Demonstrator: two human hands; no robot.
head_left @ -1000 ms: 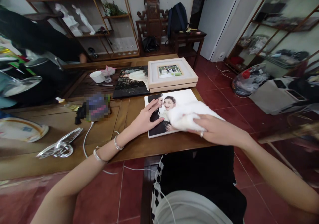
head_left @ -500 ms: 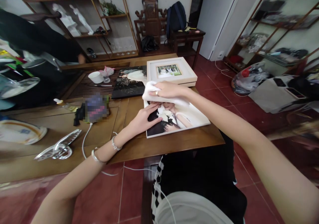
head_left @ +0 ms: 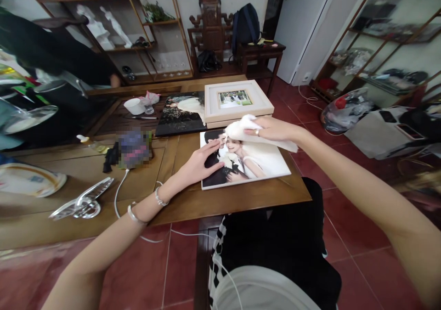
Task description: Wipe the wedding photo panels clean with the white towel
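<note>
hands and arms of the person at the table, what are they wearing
Both arms are bare, with no sleeves in view. The left hand has two silver bracelets at the wrist: a beaded one and a plain bangle further up. The right hand wears a ring on one finger.

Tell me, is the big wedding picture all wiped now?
Not quite. The right hand presses a white cloth on the far edge of the photo print, while the left hand lies flat on its near-left part. The area under that hand is not being wiped. The pictures cannot show how clean the rest is. The dark print and white frame behind lie untouched.
</note>
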